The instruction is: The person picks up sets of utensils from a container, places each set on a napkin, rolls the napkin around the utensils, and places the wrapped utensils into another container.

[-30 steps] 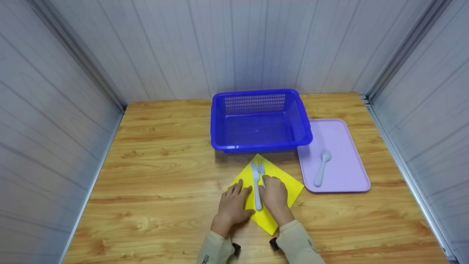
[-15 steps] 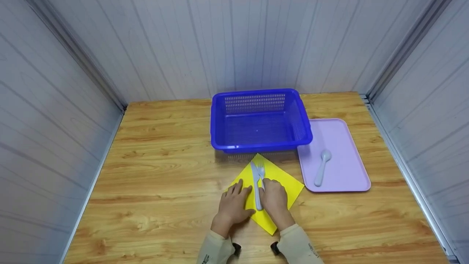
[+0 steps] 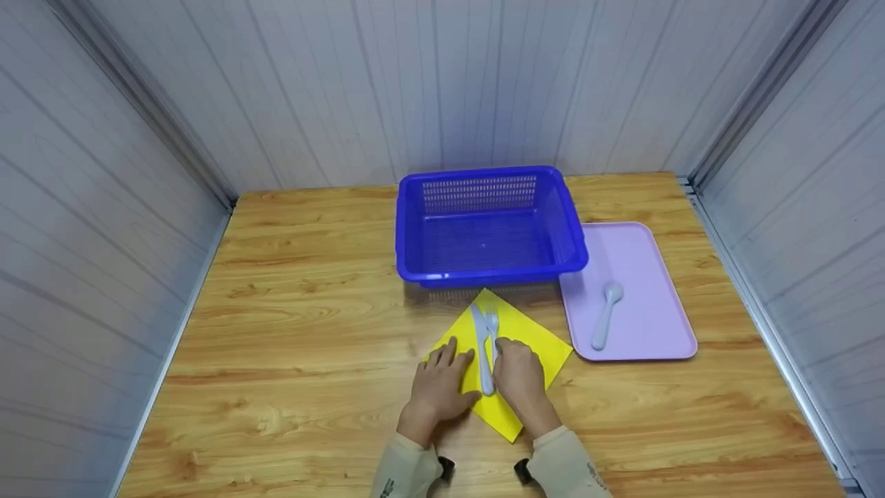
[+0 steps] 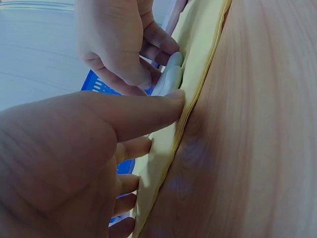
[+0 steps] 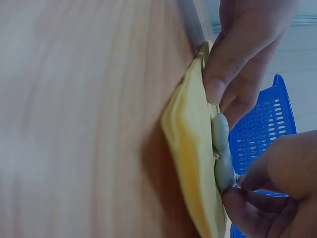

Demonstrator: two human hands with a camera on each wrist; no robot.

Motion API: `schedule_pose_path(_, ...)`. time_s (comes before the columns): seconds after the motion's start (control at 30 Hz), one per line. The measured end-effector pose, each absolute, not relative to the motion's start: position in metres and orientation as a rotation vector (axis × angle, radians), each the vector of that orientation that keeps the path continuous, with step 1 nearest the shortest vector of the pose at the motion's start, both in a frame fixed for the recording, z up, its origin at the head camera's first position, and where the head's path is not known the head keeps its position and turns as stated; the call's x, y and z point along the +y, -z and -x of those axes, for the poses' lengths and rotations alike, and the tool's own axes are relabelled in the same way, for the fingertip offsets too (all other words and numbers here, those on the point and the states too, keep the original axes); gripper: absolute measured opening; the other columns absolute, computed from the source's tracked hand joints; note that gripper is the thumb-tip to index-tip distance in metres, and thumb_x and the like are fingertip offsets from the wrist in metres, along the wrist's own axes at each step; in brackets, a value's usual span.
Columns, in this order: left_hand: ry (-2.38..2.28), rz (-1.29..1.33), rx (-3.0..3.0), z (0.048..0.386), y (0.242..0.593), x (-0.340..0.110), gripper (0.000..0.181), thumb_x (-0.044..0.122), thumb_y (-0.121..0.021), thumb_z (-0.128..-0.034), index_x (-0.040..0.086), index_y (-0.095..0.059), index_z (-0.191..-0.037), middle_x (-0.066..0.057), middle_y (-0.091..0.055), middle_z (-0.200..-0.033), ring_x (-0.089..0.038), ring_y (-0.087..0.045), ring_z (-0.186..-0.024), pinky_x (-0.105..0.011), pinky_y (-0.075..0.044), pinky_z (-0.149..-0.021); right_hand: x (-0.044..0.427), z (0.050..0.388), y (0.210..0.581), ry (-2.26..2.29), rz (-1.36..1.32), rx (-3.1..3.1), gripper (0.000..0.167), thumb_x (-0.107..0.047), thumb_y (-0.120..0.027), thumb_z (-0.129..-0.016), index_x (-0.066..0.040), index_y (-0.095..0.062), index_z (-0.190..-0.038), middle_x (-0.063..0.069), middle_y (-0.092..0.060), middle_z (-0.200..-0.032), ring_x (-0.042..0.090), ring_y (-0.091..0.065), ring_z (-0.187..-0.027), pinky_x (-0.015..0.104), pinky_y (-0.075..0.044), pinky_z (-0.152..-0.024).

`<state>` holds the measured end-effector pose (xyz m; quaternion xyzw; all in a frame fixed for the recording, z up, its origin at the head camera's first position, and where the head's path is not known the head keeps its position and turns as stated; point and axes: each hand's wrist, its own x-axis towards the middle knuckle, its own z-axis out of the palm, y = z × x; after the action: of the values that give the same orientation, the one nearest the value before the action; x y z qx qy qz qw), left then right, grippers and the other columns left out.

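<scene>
A folded yellow cloth [image 3: 539, 339] lies on the table like a diamond, with a pale knife [image 3: 482, 353] and a pale fork [image 3: 492, 322] side by side on it. The left hand [image 3: 439, 391] rests with spread fingers on the cloth's left part, its thumb near the knife's handle end. Curled fingers of the right hand [image 3: 522, 377] pinch the fork's handle, which they partly hide. In the right wrist view the right hand [image 5: 272, 193] touches one of two rounded handle ends, the fork handle [image 5: 224, 172], beside the knife handle [image 5: 220, 133].
Behind the cloth stands a blue basket [image 3: 491, 279] with mesh sides. To the right a pink tray [image 3: 646, 304] holds a pale spoon [image 3: 606, 319]; the basket's right edge overlaps the tray's left side. Panelled walls [image 3: 484, 83] enclose the wooden table [image 3: 297, 332].
The right hand and the fork have shifted slightly toward the person. The left hand and the knife look nearly unmoved.
</scene>
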<state>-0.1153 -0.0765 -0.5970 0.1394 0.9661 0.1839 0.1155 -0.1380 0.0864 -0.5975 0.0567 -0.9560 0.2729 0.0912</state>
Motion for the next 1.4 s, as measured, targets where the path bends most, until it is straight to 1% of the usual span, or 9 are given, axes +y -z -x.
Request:
schedule_pose_path(0.13,-0.528,-0.385,2.839,0.115,0.597,-0.075,0.069,0.052,-0.063,-0.0889,0.020,-0.045,-0.147,-0.014,-0.025,-0.157,-0.034,-0.029,-0.139,-0.058,-0.031,-0.104,0.093,0.137,0.596,-0.856,-0.174,-2.828,0.019,0.000,-0.062,-0.087,0.002,-0.071,-0.104,0.018,-0.070,-0.089,0.032,-0.068,-0.075,0.042,-0.055,-0.059)
schedule_pose_path(0.37,-0.534,-0.380,2.844,0.115,0.596,-0.073,0.069,0.052,-0.063,-0.0888,0.020,-0.045,-0.146,-0.015,-0.025,-0.157,-0.034,-0.029,-0.139,-0.057,-0.031,-0.103,0.135,0.152,0.581,-0.798,0.044,-2.721,0.018,-0.009,-0.066,-0.085,0.000,-0.072,-0.100,0.016,-0.070,-0.080,0.037,-0.066,-0.068,0.050,-0.052,-0.056)
schedule_pose_path(0.43,-0.537,-0.388,2.841,0.114,0.596,-0.073,0.069,0.053,-0.063,-0.0889,0.019,-0.044,-0.147,-0.015,-0.025,-0.157,-0.034,-0.029,-0.139,-0.057,-0.031,-0.104,0.155,0.157,0.576,-0.778,0.159,-2.717,0.021,-0.012,-0.066,-0.086,0.001,-0.072,-0.101,0.018,-0.069,-0.083,0.041,-0.065,-0.074,0.054,-0.050,-0.060)
schedule_pose_path(0.57,-0.541,-0.398,2.833,0.112,0.596,-0.074,0.074,0.056,-0.064,-0.0863,0.018,-0.044,-0.146,-0.016,-0.025,-0.156,-0.035,-0.028,-0.139,-0.057,-0.030,-0.104,0.195,0.164,0.574,-0.758,0.358,-2.786,0.033,-0.018,-0.065,-0.088,0.004,-0.066,-0.113,0.028,-0.063,-0.100,0.050,-0.059,-0.089,0.058,-0.047,-0.071)
schedule_pose_path(0.77,-0.501,-0.385,2.840,0.111,0.596,-0.073,0.085,0.066,-0.065,-0.0795,0.018,-0.044,-0.146,-0.015,-0.026,-0.156,-0.035,-0.028,-0.140,-0.055,-0.029,-0.105,0.230,0.179,0.579,-0.791,0.544,-2.910,0.046,-0.022,-0.064,-0.090,0.005,-0.057,-0.127,0.033,-0.057,-0.116,0.054,-0.053,-0.104,0.061,-0.044,-0.082)
schedule_pose_path(0.97,-0.430,-0.360,2.884,0.113,0.595,-0.066,0.086,0.068,-0.064,-0.0783,0.018,-0.044,-0.146,-0.016,-0.027,-0.156,-0.034,-0.029,-0.139,-0.054,-0.031,-0.105,0.240,0.192,0.581,-0.856,0.551,-2.871,0.041,-0.013,-0.065,-0.088,0.009,-0.058,-0.121,0.031,-0.060,-0.118,0.053,-0.057,-0.102,0.060,-0.046,-0.083)
schedule_pose_path(1.17,-0.365,-0.332,2.906,0.110,0.596,-0.062,0.084,0.067,-0.063,-0.0804,0.018,-0.044,-0.145,-0.016,-0.028,-0.155,-0.034,-0.030,-0.138,-0.053,-0.032,-0.104,0.240,0.194,0.583,-0.873,0.558,-2.847,0.040,-0.003,-0.056,-0.082,0.010,-0.056,-0.121,0.036,-0.060,-0.112,0.057,-0.056,-0.096,0.062,-0.045,-0.079)
schedule_pose_path(1.27,-0.375,-0.329,2.905,0.110,0.597,-0.062,0.084,0.067,-0.064,-0.0801,0.018,-0.044,-0.145,-0.016,-0.027,-0.155,-0.035,-0.030,-0.138,-0.054,-0.031,-0.104,0.242,0.192,0.584,-0.874,0.545,-2.840,0.040,-0.001,-0.057,-0.084,0.010,-0.056,-0.123,0.037,-0.059,-0.113,0.057,-0.055,-0.098,0.062,-0.045,-0.081)
schedule_pose_path(1.4,-0.406,-0.338,2.914,0.111,0.596,-0.062,0.085,0.066,-0.066,-0.0785,0.017,-0.045,-0.145,-0.017,-0.028,-0.155,-0.036,-0.031,-0.137,-0.054,-0.031,-0.104,0.248,0.190,0.583,-0.834,0.552,-2.837,0.035,-0.005,-0.062,-0.086,0.010,-0.062,-0.118,0.033,-0.060,-0.115,0.055,-0.056,-0.100,0.060,-0.045,-0.082)
